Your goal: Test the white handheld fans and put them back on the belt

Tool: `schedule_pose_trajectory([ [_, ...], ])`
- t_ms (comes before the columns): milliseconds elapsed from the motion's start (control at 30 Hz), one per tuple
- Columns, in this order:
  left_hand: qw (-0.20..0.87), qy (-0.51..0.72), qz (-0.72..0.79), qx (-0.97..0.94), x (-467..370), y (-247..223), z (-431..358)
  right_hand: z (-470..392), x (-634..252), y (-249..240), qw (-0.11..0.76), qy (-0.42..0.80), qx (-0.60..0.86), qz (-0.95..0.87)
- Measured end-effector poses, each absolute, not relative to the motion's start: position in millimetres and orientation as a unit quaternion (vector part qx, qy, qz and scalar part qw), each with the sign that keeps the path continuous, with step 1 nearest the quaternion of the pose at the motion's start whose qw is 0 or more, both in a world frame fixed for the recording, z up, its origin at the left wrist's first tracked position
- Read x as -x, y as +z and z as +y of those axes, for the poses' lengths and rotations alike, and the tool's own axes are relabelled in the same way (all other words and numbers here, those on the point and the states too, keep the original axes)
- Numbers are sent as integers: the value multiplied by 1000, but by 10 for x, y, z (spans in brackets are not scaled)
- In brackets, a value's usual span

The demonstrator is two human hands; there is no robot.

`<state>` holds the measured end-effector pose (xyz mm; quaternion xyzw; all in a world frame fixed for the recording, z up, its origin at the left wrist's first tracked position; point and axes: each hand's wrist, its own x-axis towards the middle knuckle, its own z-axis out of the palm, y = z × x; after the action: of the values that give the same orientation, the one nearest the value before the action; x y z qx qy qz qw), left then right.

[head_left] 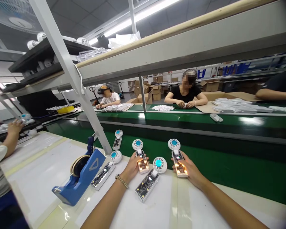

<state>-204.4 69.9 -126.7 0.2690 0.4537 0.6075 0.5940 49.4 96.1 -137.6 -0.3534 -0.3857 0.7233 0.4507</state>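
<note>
My left hand (132, 165), with a bracelet at the wrist, is closed round a device with a round white vented head and a blue centre. Its oblong body (142, 163) shows a bare circuit board with orange lights glowing. A matching device (179, 163), also lit orange, is in my right hand (190, 168), thumb on the board. Between my forearms a third such device (147, 184) lies on the white worktop (162, 216), its head pointing away. Another one (103, 175) rests to the left, and one more (117, 142) lies on the green conveyor belt.
A blue tape dispenser (82, 178) stands on the worktop at left, close to a white slanted post (69, 70). The green belt (228, 165) runs beyond my hands, under an overhead shelf (157, 57). Co-workers sit across the belt; another person's arm (11, 136) reaches in at left.
</note>
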Motion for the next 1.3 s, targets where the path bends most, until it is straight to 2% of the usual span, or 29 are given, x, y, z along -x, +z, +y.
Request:
schedule_pose_trajectory([
  [1300, 578, 583, 469, -326, 2005, -1228, 638, 927, -440, -1296, 475, 693, 403, -363],
])
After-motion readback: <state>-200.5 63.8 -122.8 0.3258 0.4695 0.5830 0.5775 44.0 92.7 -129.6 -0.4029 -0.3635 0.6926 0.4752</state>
